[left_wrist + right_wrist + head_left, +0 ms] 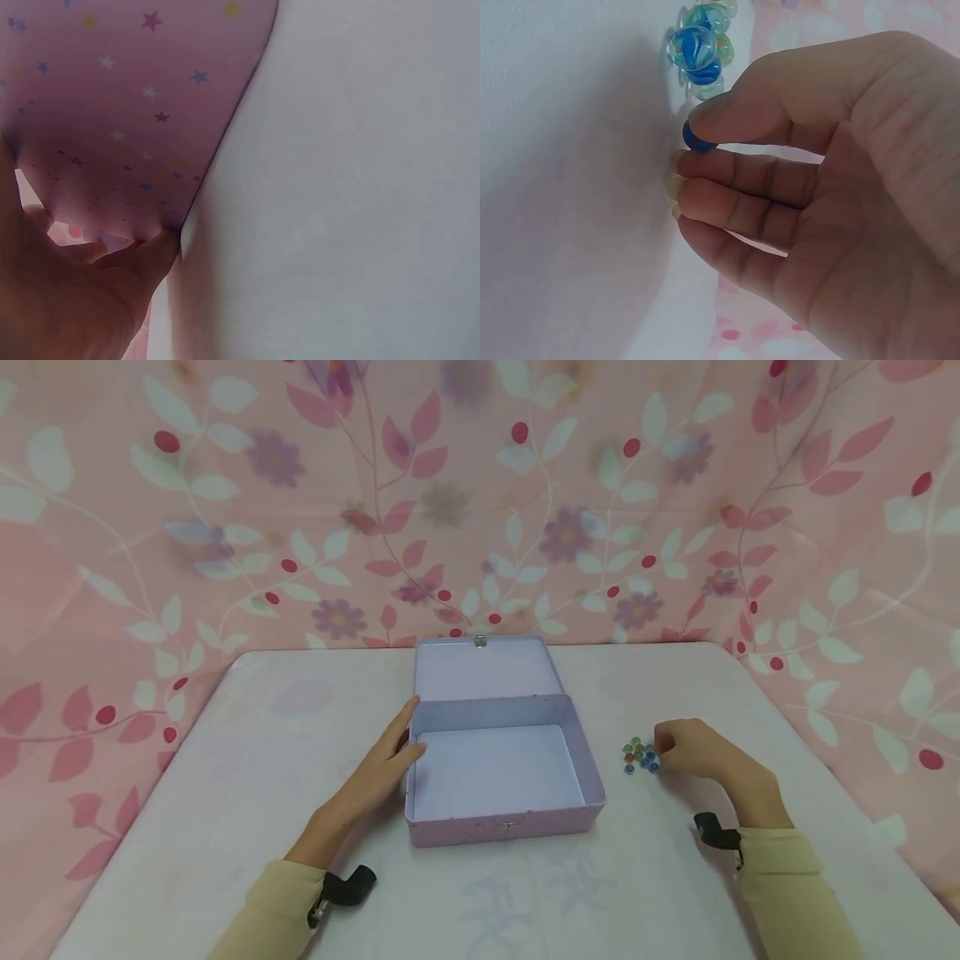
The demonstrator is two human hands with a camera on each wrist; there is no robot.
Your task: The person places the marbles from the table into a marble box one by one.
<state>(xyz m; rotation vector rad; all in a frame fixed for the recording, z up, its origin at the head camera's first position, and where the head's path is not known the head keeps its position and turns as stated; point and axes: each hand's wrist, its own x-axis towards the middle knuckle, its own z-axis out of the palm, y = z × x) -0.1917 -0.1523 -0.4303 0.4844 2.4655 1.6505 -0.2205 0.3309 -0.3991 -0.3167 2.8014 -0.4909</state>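
Observation:
A lilac metal box (pixel 506 828) with a star pattern on its outside stands on the table, its hinged lid (pixel 487 670) laid back. My left hand (pixel 377 772) grips the box's left wall, thumb at the rim; the starry side (pixel 150 94) fills much of the left wrist view. To the right of the box lies a small cluster of glass marbles (pixel 636 752), green, blue and orange. Beside that cluster, my right hand (pixel 697 750) pinches a dark blue marble (pixel 694 138) between thumb and forefinger, close to the tabletop. More blue-swirled marbles (pixel 694 49) sit just past the thumb.
A white cloth (pixel 300 727) covers the table. Behind it and at both sides hangs pink floral fabric (pixel 480 493). A small metal clasp (pixel 508 827) is on the box's front, and its catch (pixel 481 642) is on the lid's far edge.

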